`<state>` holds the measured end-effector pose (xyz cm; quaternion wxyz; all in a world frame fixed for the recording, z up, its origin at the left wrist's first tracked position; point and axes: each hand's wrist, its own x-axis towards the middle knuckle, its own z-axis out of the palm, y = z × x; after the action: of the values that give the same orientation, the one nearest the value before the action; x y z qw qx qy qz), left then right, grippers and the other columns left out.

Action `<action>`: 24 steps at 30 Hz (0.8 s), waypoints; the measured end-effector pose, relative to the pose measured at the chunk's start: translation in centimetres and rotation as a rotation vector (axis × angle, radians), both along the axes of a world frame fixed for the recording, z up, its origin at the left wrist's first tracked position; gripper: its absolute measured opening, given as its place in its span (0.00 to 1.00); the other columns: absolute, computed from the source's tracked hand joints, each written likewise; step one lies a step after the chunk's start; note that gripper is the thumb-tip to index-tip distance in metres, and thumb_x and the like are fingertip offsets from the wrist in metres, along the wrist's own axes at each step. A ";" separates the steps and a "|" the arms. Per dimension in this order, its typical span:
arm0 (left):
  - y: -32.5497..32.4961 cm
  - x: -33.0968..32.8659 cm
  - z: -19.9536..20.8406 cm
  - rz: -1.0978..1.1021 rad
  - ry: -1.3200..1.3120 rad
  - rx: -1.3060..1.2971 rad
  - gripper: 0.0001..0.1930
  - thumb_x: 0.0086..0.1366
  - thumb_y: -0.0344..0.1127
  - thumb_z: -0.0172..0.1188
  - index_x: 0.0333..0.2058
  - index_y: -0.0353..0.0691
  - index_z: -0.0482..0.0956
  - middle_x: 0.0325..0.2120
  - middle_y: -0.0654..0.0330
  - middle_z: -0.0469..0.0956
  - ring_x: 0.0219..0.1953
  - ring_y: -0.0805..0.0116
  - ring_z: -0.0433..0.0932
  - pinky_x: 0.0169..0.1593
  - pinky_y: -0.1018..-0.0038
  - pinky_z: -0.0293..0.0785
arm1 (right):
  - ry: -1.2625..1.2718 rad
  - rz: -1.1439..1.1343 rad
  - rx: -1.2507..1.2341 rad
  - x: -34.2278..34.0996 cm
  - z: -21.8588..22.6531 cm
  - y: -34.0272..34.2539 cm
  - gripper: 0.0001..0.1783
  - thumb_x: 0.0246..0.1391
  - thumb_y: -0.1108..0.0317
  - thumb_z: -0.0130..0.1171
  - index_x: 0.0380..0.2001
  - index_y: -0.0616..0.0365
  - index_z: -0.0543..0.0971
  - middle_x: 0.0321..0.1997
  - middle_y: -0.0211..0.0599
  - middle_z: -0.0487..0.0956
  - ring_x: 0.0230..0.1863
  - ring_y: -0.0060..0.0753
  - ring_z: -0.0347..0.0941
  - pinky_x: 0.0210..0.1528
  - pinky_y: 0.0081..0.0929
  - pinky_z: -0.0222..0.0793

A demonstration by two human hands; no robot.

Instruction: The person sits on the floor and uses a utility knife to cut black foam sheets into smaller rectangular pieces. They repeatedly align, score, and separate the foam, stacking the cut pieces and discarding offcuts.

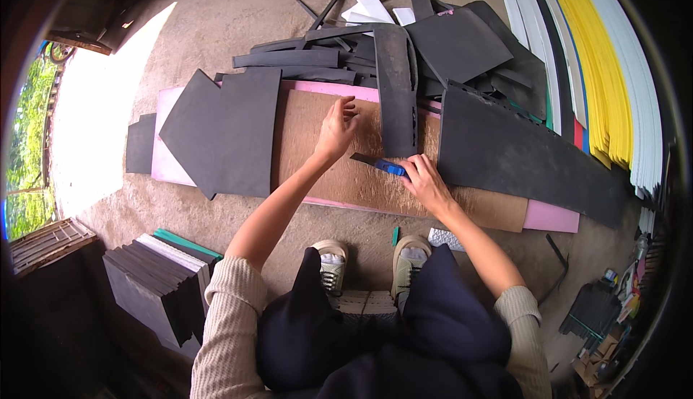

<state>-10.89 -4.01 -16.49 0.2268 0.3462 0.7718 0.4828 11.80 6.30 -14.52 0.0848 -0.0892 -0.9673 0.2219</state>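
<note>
Lying across floor: pink board, brown sheet on top, covering most of it. Black sheet overlaps brown sheet's left edge; long black panel overlaps right end. Black strip crosses far edge, running down toward knife. Left hand loosely open, fingertips pressing brown sheet near far edge. Right hand closed around blue knife, blade tip on brown sheet, just below strip's near end.
</note>
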 end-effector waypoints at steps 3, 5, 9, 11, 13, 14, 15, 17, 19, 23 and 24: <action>5.8 1.9 0.0 0.059 -0.076 -0.031 0.34 0.58 0.32 0.59 0.59 0.34 0.50 0.46 0.43 0.69 0.42 0.58 0.76 0.45 0.68 0.74 | 0.023 -0.105 -0.075 1.1 0.8 0.8 0.19 0.40 0.79 0.60 0.40 0.64 0.72 0.38 0.40 0.67 0.41 0.40 0.67 0.43 0.34 0.69; 8.7 2.7 -0.7 0.133 0.329 -0.054 0.38 0.57 0.32 0.60 0.60 0.33 0.45 0.44 0.42 0.69 0.39 0.58 0.76 0.42 0.68 0.74 | 0.034 -0.190 -0.092 2.3 1.8 1.4 0.18 0.40 0.82 0.58 0.39 0.64 0.72 0.38 0.41 0.67 0.40 0.42 0.68 0.42 0.34 0.70; 10.6 -1.2 -2.0 0.129 -0.161 0.042 0.35 0.54 0.21 0.49 0.59 0.35 0.45 0.29 0.54 0.74 0.30 0.64 0.77 0.36 0.71 0.74 | 0.138 -0.413 -0.097 5.9 3.4 3.3 0.16 0.42 0.83 0.55 0.38 0.64 0.71 0.39 0.42 0.69 0.40 0.44 0.70 0.40 0.34 0.69; 13.0 -1.3 2.3 0.166 -0.221 0.096 0.29 0.53 0.16 0.46 0.55 0.34 0.51 0.25 0.56 0.74 0.21 0.69 0.77 0.26 0.76 0.75 | 0.121 -0.601 -0.073 9.4 4.3 4.8 0.15 0.45 0.81 0.54 0.39 0.63 0.71 0.39 0.42 0.70 0.39 0.43 0.71 0.39 0.33 0.69; 13.6 -6.1 1.7 0.075 -0.112 -0.055 0.30 0.52 0.26 0.57 0.53 0.34 0.54 0.39 0.46 0.71 0.30 0.59 0.79 0.32 0.70 0.77 | 0.168 -0.708 -0.137 10.0 4.0 5.6 0.14 0.46 0.80 0.54 0.40 0.62 0.71 0.39 0.42 0.71 0.38 0.42 0.72 0.39 0.32 0.69; 13.7 -6.3 0.5 0.115 -0.001 -0.185 0.33 0.51 0.31 0.60 0.53 0.34 0.54 0.43 0.43 0.67 0.35 0.54 0.77 0.36 0.68 0.77 | 0.198 -0.744 -0.139 10.5 3.6 6.0 0.14 0.47 0.79 0.55 0.41 0.61 0.72 0.39 0.41 0.71 0.37 0.39 0.73 0.40 0.31 0.69; 14.5 -5.2 0.6 0.135 0.098 -0.305 0.36 0.49 0.36 0.63 0.53 0.33 0.53 0.47 0.40 0.63 0.41 0.49 0.76 0.40 0.66 0.77 | 0.216 -0.800 -0.155 11.6 3.4 6.4 0.14 0.47 0.79 0.55 0.41 0.61 0.72 0.39 0.40 0.71 0.38 0.38 0.73 0.40 0.30 0.69; 14.4 -1.0 0.2 0.113 -0.141 -0.489 0.47 0.46 0.44 0.67 0.57 0.37 0.44 0.50 0.37 0.54 0.47 0.40 0.69 0.48 0.60 0.72 | 0.258 -0.919 -0.188 13.8 2.7 6.9 0.14 0.48 0.79 0.55 0.41 0.61 0.72 0.39 0.39 0.72 0.38 0.36 0.73 0.40 0.29 0.69; 13.4 1.8 -0.2 0.128 -0.145 -0.528 0.54 0.44 0.42 0.71 0.60 0.47 0.36 0.51 0.38 0.51 0.52 0.38 0.62 0.54 0.54 0.64 | 0.323 -1.021 -0.256 14.6 1.9 6.9 0.13 0.49 0.77 0.55 0.41 0.60 0.72 0.39 0.37 0.72 0.39 0.34 0.73 0.42 0.29 0.69; 13.0 6.1 1.1 0.272 -0.105 -0.578 0.60 0.41 0.39 0.73 0.61 0.57 0.31 0.52 0.37 0.49 0.54 0.39 0.59 0.57 0.54 0.60 | 0.431 -1.167 -0.396 15.9 0.4 6.0 0.12 0.51 0.75 0.55 0.41 0.60 0.72 0.38 0.37 0.74 0.40 0.32 0.72 0.44 0.29 0.67; 13.3 6.8 1.2 0.333 -0.157 -0.601 0.60 0.41 0.39 0.73 0.61 0.57 0.31 0.52 0.36 0.49 0.54 0.39 0.59 0.57 0.54 0.60 | 0.444 -1.187 -0.442 16.1 -0.2 5.9 0.12 0.51 0.74 0.55 0.41 0.60 0.73 0.37 0.36 0.75 0.40 0.32 0.72 0.44 0.29 0.66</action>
<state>-4.08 9.25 -15.25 0.2954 0.0951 0.9054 0.2896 27.88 12.16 -14.75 0.3692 -0.5735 -0.6456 0.3434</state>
